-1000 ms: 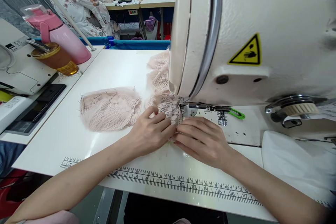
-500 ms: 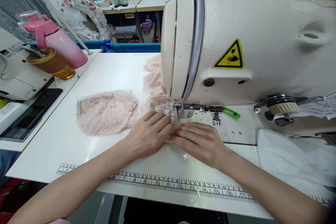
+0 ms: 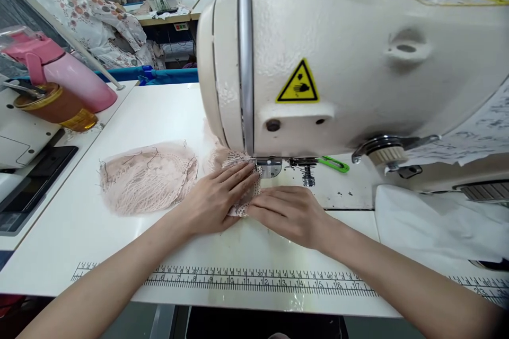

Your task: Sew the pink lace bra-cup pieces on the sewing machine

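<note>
A strip of pale pink lace fabric [image 3: 243,204] lies under the needle end of the white sewing machine [image 3: 345,63]. My left hand [image 3: 214,195] rests flat on this lace, fingers stretched toward the needle area and slightly apart. With its fingers pressed together, my right hand [image 3: 288,214] pinches the lace's near right edge. The needle and presser foot are mostly hidden behind my left fingertips. To the left, a separate pink lace piece [image 3: 147,180] with loose dark threads lies on the white table.
A green thread snipper-like tool [image 3: 333,164] lies behind the machine's bed. White cloth [image 3: 433,222] sits at right. A printed ruler [image 3: 246,280] runs along the front edge. At left stand a pink bottle [image 3: 79,77], an amber cup [image 3: 59,108] and a dark phone-like slab [image 3: 40,185]. A person in floral clothing sits beyond.
My left hand has flattened from a curled grip, its fingers now stretched over the lace toward the needle. My right hand still pinches the edge. The whole view has shifted, moving the machine leftward.
</note>
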The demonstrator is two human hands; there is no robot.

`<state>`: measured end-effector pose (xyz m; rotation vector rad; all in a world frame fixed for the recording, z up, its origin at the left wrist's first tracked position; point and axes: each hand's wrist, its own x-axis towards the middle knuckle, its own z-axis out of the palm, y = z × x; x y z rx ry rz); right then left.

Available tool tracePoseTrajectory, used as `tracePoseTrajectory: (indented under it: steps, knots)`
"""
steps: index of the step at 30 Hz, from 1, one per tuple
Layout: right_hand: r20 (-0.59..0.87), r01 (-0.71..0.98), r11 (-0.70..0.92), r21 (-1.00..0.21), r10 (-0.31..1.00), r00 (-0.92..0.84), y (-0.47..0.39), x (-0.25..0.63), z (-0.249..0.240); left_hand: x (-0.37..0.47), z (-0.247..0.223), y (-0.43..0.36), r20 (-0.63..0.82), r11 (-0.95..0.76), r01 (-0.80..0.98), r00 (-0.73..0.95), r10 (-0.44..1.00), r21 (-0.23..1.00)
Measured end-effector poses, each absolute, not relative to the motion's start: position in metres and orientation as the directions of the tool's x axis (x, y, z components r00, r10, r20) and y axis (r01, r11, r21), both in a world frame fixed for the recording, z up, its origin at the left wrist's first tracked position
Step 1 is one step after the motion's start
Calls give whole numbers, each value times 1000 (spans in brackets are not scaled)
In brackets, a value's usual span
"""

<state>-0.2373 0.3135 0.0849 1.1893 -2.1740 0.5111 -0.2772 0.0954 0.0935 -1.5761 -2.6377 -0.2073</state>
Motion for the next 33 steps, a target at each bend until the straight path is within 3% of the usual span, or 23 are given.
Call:
tracePoseTrajectory:
  steps: [7,21,33]
  knots:
    - [657,-858,511,-49,-630,-413,314,-238,87,-277,94,95,127,464,886,-463,877,26]
    - [664,-858,511,46,-658,-356,312,-236,84,-278,98,94,99,482,875,-484,869,44]
    - [704,-858,512,33,-621,-344,311,-238,83,-280,98,96,92,503,863,-505,858,49]
